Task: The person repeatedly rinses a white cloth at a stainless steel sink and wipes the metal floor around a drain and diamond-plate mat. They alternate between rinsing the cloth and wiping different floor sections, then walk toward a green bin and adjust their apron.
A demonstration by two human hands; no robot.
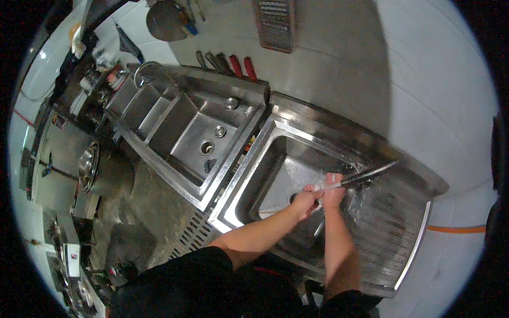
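Note:
Both hands are close together over the right stainless steel sink basin (274, 175), below the end of a metal faucet spout (370, 174). My left hand (306, 202) has its fingers curled beside my right hand (335, 192). Something white, foam or a wet cloth, shows between and on the hands; I cannot tell which. The spout's tip partly covers my right hand. A thin light-brown stick (272, 212) lies in the basin left of my left wrist. Nearer me, a slim shiny metal piece (319, 229) shows between my forearms.
A ribbed drainboard (389, 230) adjoins the basin on the right. At left stands another steel sink (187, 139) with a drain hole (206, 147) and a dark scouring pad (210, 165). Several knife handles (242, 67) stick up behind it. A slotted floor grate (195, 230) lies below.

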